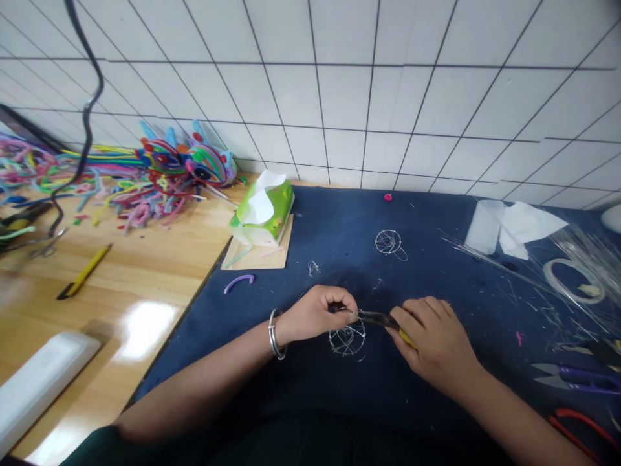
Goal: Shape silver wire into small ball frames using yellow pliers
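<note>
My left hand [324, 312], with a bracelet at the wrist, pinches the upper edge of a round wire frame [347, 340] with thin wire crossing inside it. My right hand [434, 340] is wrapped round the yellow handle of a pair of pliers [378, 318]. The dark jaws reach left to the frame's rim beside my left fingertips; what exactly they grip is too small to tell. Farther back on the dark blue cloth [291, 382] lies a similar wire circle [388, 242], with a small tangle of wire [314, 268] to its left.
A green tissue pack [266, 207] sits on a brown paper pad at the cloth's back left. Wire lengths, a wire coil [575, 281], purple thread snips [575, 377] and red handles [585, 424] lie right. Colourful pipe cleaners [145, 200] and a yellow cutter knife [86, 272] are left.
</note>
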`<state>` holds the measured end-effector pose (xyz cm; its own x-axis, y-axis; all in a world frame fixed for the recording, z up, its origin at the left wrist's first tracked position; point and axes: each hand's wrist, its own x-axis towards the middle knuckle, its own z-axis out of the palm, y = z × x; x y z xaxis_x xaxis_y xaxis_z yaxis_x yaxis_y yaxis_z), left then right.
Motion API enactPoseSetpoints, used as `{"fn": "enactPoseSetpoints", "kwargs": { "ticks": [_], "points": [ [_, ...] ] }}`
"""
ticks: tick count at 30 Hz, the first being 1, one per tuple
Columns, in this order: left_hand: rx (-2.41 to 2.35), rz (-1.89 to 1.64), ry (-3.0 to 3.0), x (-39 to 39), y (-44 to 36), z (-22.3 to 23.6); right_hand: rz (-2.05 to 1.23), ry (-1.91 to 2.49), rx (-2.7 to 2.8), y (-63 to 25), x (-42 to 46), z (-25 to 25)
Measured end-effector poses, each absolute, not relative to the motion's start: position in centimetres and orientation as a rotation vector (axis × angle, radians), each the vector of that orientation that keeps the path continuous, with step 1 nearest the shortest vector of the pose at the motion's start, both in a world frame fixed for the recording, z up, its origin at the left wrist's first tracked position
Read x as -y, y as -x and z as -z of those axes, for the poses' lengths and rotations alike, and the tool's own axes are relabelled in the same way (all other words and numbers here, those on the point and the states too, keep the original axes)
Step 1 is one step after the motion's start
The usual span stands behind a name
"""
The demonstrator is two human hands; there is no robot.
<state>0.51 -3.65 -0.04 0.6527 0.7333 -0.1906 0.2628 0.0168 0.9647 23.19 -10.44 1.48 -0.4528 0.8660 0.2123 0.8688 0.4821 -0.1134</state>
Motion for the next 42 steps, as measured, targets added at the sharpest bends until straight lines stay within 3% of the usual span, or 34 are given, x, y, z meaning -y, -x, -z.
{"fn": "enactPoseSetpoints", "kwargs": {
  "ticks": [19,30,42],
  "points": [
    [-0.908,-0.488,-1.584,3.9,-0.8,-0.5,0.320,1.469,2.504,-23.0,11.2,-0.2],
    [-0.891,-0.507,-1.630,4.0,-0.7,-0.6,0.284,1.449,2.494,-22.9,11.2,0.0],
    [-0.983,-0.763,-1.810,4.9,-1.3,0.5,0.038,1.581,2.372,-22.4,11.5,-0.2]
  ]
}}
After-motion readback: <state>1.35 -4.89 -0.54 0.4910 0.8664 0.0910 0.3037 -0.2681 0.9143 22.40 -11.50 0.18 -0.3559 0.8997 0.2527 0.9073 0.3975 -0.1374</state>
